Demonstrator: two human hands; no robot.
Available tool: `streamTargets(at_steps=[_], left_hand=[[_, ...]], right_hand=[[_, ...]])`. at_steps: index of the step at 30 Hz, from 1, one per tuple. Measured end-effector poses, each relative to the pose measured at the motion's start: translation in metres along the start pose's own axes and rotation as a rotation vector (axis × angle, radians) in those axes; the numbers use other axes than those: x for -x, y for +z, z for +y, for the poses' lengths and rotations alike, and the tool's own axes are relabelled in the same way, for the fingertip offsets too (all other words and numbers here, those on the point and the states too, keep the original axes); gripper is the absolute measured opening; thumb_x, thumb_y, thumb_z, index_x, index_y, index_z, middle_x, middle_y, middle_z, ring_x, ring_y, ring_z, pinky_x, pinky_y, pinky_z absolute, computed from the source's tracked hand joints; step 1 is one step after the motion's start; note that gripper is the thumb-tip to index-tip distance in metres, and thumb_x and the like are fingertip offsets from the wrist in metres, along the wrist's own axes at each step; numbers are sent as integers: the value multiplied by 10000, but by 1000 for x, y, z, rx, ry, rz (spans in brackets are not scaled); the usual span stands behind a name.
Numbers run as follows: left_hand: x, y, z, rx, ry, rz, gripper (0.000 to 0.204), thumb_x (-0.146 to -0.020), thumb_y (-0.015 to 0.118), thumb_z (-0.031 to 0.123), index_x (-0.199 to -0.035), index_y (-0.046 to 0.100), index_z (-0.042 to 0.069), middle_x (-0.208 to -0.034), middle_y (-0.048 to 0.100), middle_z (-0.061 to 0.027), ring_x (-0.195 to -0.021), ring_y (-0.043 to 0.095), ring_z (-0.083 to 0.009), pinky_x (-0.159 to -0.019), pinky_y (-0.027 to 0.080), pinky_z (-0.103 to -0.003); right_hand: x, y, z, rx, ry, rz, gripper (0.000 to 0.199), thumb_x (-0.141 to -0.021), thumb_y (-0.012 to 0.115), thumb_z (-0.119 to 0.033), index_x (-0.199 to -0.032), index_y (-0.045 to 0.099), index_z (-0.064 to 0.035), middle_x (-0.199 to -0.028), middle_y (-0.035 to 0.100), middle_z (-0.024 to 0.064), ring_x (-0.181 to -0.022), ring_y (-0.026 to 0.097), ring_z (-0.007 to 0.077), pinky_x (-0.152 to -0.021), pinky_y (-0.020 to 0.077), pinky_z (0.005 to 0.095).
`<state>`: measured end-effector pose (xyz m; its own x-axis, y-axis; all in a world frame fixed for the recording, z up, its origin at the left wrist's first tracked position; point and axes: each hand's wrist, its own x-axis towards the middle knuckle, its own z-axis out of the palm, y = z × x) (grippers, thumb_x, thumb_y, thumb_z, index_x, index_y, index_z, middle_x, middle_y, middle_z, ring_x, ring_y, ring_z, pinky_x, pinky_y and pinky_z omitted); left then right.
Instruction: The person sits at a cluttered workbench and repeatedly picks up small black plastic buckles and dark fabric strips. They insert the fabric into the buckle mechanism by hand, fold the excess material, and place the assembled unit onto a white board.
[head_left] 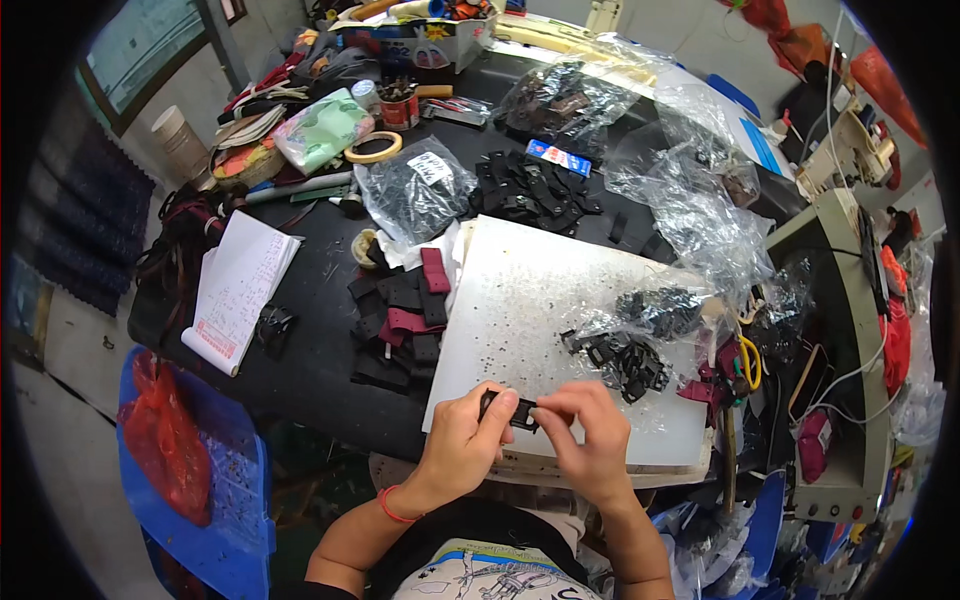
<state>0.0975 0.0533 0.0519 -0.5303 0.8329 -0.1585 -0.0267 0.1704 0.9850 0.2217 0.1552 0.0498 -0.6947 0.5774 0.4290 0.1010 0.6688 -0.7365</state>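
My left hand (462, 438) is closed on a short black strap piece (522, 411) with a dark buckle-like frame at its end, its thumb pressing on top. My right hand (590, 436) pinches the piece's right end between thumb and fingertips. Both hands are over the near edge of a white board (500, 290), which is strewn with small dark specks. A heap of black plastic buckles (632, 366) lies on the board beyond my right hand, partly in clear plastic. Left of the board, black and maroon strap pieces (405, 318) are piled on the dark table.
Farther back lie a heap of black straps (535, 190), a filled clear bag (415, 190), a tape roll (372, 147) and crumpled plastic (700, 225). A notepad (240, 285) is at left. Yellow-handled scissors (748, 362) stand right of the board. A blue chair (235, 490) holds a red bag.
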Motion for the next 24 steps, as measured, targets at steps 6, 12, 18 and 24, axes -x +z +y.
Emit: streamTargets(at_steps=[6, 12, 18, 24], left_hand=[[-1, -12, -5, 78, -116, -14, 325, -963, 477, 258, -774, 561, 7, -551, 548, -27, -445, 520, -80, -425, 401, -237], [0, -22, -1, 101, -143, -124, 338, -964, 473, 265, -761, 562, 9, -555, 544, -20, -445, 508, -77, -437, 407, -234], [4, -10, -4, -31, 87, 21, 271, -967, 488, 222, -909, 601, -17, -686, 613, -38, -597, 559, -69, -539, 451, -225], [2, 1, -6, 287, 44, 64, 291, -995, 424, 162, -1183, 561, -13, -861, 596, -29, -806, 533, -66, -702, 450, -207]], right_hand=[[-4, -2, -3, -15, -75, -155, 305, -725, 727, 10, -1008, 613, -5, -909, 578, 99, -722, 591, 210, -610, 497, 314], [-2, -3, 1, 57, -181, -190, 360, -715, 748, -16, -1051, 617, -11, -932, 588, 107, -732, 601, 217, -622, 501, 305], [8, 11, 12, 35, -205, 18, 284, -708, 740, 7, -972, 635, -7, -854, 609, 108, -720, 597, 228, -613, 493, 296], [10, 29, -15, -1, -128, 78, 221, -752, 680, 36, -965, 632, -1, -855, 619, 116, -703, 575, 202, -626, 456, 270]])
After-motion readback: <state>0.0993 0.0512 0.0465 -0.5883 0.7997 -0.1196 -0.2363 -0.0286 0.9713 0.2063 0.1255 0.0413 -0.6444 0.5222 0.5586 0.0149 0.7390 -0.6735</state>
